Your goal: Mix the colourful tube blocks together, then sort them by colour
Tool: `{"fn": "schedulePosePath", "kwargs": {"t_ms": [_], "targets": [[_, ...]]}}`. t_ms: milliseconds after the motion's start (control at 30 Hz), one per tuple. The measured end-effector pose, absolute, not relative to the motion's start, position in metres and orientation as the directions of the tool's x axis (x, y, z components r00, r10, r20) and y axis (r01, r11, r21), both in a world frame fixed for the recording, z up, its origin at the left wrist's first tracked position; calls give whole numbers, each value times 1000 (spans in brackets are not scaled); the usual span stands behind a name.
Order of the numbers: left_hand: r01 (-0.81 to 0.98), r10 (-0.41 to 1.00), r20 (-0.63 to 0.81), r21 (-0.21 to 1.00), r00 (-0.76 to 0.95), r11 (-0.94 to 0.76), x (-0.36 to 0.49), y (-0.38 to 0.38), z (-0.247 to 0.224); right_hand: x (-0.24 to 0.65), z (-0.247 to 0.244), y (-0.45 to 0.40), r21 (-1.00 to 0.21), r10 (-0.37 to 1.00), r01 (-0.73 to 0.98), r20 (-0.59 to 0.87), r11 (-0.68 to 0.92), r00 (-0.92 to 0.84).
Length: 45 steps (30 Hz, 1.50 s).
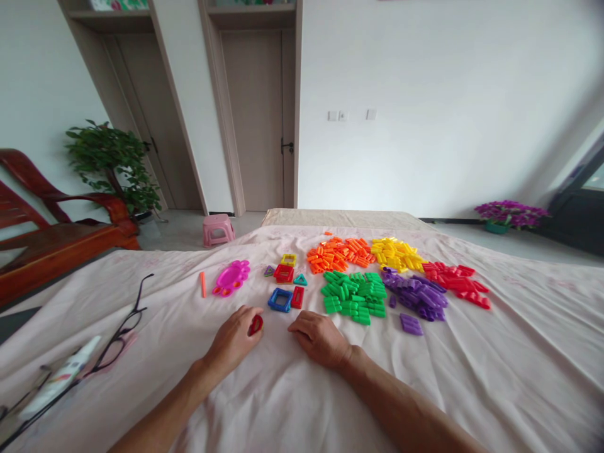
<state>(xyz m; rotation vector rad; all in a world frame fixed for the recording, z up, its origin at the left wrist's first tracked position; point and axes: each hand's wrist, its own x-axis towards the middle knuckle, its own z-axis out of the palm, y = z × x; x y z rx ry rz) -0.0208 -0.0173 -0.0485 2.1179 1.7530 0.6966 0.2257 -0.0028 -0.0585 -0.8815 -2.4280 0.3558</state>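
My left hand (pixel 236 333) is closed on a small red piece (pixel 255 325) with a rounded edge, low over the cloth. To its right, my right hand (pixel 318 336) rests on the cloth with its fingers curled together; what they hold, if anything, is hidden. Just beyond the hands lie a blue square frame (pixel 280 301) and a red rectangle (pixel 297 297). Farther back are a red square (pixel 284 273), a yellow frame (pixel 289 259), a teal triangle (pixel 301 280) and a purple triangle (pixel 268 270).
Piles of orange (pixel 337 253), yellow (pixel 397 254), green (pixel 355 293), purple (pixel 418 294) and red pieces (pixel 457 281) lie right. A pink tray (pixel 231 277) and orange stick (pixel 202 284) lie left, with glasses (pixel 113 349) and a white tube (pixel 61 377) nearer.
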Motion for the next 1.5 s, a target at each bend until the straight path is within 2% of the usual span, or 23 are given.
{"fn": "schedulePosePath", "kwargs": {"t_ms": [67, 233, 333, 500, 600, 767, 867, 967, 1033, 1167, 1233, 1333, 1433, 1500], "targets": [[809, 980, 163, 556, 118, -190, -23, -17, -49, 226, -57, -3, -411, 661, 522, 380, 748, -647], [661, 995, 86, 744, 49, -97, -28, -11, -56, 226, -55, -4, -417, 661, 518, 383, 747, -645], [600, 997, 36, 797, 64, -67, -27, -11, -57, 225, -56, -4, -421, 663, 517, 381, 745, -644], [258, 978, -132, 962, 161, 87, -7, -24, -51, 225, -53, -6, -535, 725, 503, 377, 679, -577], [183, 976, -144, 976, 165, 113, 6, -29, -52, 225, -49, -9, -574, 734, 484, 358, 660, -577], [183, 995, -69, 982, 68, 55, 10, -27, -59, 224, -46, -12, -523, 699, 485, 369, 701, -613], [183, 997, -30, 983, 75, 16, 12, -28, -62, 224, -48, -10, -527, 692, 475, 367, 705, -621], [265, 994, 17, 963, 112, -47, 15, -32, -62, 224, -52, -9, -509, 693, 489, 370, 708, -619], [395, 989, 72, 911, 127, -117, 15, -34, -60, 224, -54, -8, -521, 708, 495, 380, 696, -595], [725, 962, 212, 634, 173, -270, 9, -36, -57, 224, -54, -7, -573, 746, 492, 391, 655, -538], [803, 950, 222, 512, 219, -304, 6, -36, -56, 224, -54, -5, -583, 765, 506, 384, 635, -517], [849, 935, 218, 398, 280, -347, 3, -36, -54, 224, -55, -3, -590, 778, 518, 373, 619, -505], [848, 920, 241, 370, 307, -380, 2, -34, -54, 225, -57, -2, -600, 784, 515, 378, 613, -492], [824, 933, 241, 444, 269, -352, 2, -32, -55, 225, -58, -2, -607, 789, 512, 390, 608, -475]]}}
